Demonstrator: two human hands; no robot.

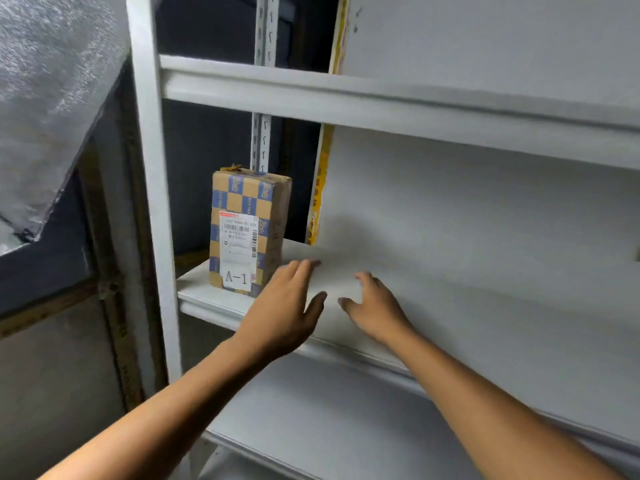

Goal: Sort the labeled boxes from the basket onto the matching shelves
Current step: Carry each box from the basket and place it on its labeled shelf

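A brown cardboard box [247, 230] with blue checks and a white label marked "A-1" stands upright at the left end of the middle white shelf [467, 306]. My left hand [287, 310] hovers just right of the box, fingers straight and spread, holding nothing; its fingertips are close to the box's right side, and I cannot tell if they touch. Over the shelf, a little to the right, my right hand [375, 306] is relaxed and holds nothing. No basket is in view.
The white metal rack has an upper shelf [381, 105] above and a lower shelf [346, 410] below. Its upright post [152, 202] stands left of the box. A bubble-wrap sheet [45, 98] hangs at upper left. A yellow strip [322, 188] runs down the back.
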